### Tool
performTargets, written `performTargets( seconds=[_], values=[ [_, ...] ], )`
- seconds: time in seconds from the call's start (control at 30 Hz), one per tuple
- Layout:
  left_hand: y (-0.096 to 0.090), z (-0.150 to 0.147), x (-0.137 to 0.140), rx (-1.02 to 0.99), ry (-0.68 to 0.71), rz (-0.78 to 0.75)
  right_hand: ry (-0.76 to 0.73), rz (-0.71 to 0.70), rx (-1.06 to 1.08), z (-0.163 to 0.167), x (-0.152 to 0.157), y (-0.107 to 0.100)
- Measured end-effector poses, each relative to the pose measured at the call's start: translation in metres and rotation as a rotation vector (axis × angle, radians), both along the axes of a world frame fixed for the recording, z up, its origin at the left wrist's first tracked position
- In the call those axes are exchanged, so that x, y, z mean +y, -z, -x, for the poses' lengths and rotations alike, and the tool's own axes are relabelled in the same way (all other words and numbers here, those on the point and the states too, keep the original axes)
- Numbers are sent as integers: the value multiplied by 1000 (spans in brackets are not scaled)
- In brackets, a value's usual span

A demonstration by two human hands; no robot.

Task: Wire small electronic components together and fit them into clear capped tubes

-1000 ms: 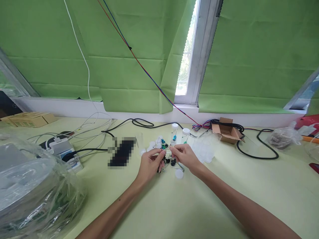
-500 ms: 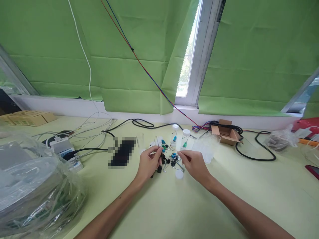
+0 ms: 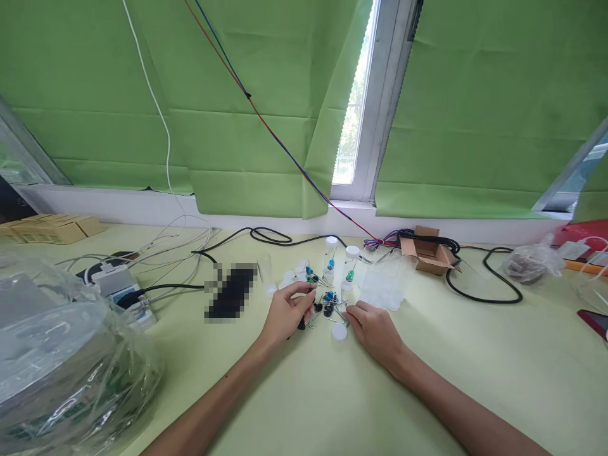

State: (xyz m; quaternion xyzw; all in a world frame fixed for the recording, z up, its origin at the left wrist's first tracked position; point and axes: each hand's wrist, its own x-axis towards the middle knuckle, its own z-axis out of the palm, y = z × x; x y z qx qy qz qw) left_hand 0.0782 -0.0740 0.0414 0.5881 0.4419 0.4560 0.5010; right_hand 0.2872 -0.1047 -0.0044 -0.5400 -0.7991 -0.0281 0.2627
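My left hand (image 3: 289, 311) is closed in a pinch at the left side of a small pile. A dark bit shows at its fingertips, too small to name. My right hand (image 3: 376, 326) has its fingers bent together low at the pile's right edge; whatever they grip is hidden. Between the hands lie blue pieces (image 3: 329, 296) with thin metal legs, black round pieces (image 3: 328, 310) and bent metal rods. A white round cap (image 3: 339, 331) rests in front. Behind stand two clear vials with white caps, one holding blue pieces (image 3: 330, 264), the other green pieces (image 3: 350, 275).
Clear plastic pieces (image 3: 382, 288) lie right of the vials, with an open cardboard box (image 3: 430, 254) behind. At left are a pixelated dark object (image 3: 232, 291), a power strip (image 3: 137, 304) with cables and a large plastic-wrapped bundle (image 3: 76, 361). Black cable (image 3: 489, 299) loops at right.
The thin wire-like piece above my left fingers no longer shows, and that hand has lowered slightly. My right hand has moved down toward the pile's near right edge. The view has shifted slightly.
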Motion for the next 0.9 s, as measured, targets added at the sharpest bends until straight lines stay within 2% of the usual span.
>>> performTargets(
  seconds=[0.17,0.37,0.53,0.7,0.9],
  values=[
    [1,-3,-2,-63,29,49,6,81,-5,-1,0,-3],
    [1,-5,-3,-110,26,66,0,99,30,0,-1,-4],
    [0,-6,-3,-163,20,88,1,67,92,0,-1,-1],
    [-1,-5,-5,-199,36,122,-63,-24,210,2,-4,-3],
    [-1,-5,-5,-212,102,160,-185,-20,84,8,-13,-6]
  ],
)
